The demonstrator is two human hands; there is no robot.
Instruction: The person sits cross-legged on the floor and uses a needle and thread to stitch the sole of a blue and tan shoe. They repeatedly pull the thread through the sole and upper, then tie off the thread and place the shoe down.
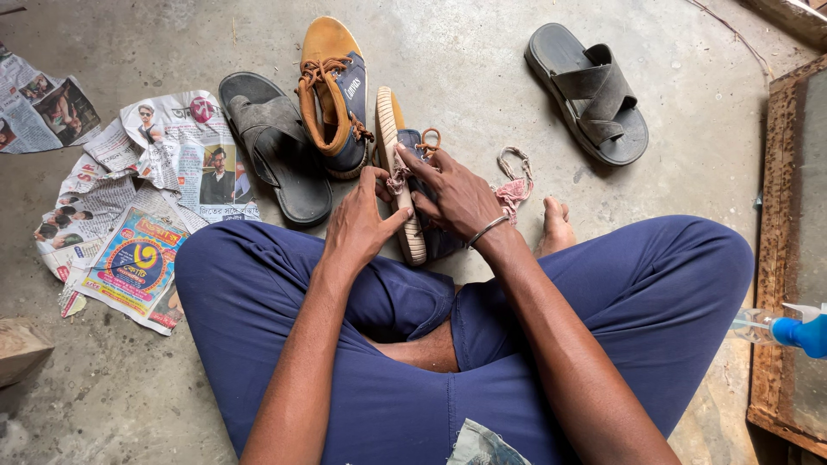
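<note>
A tan and navy sneaker [405, 185] lies on its side on the concrete floor [465, 77], just ahead of the crossed legs, pale ribbed sole facing left. The left hand [357, 226] braces against that sole with thumb spread. The right hand [452, 196] grips the upper, fingers curled over the laces and a pinkish rag [514, 188]. Its matching sneaker [334, 95] stands just beyond, beside a grey sandal [277, 146].
</note>
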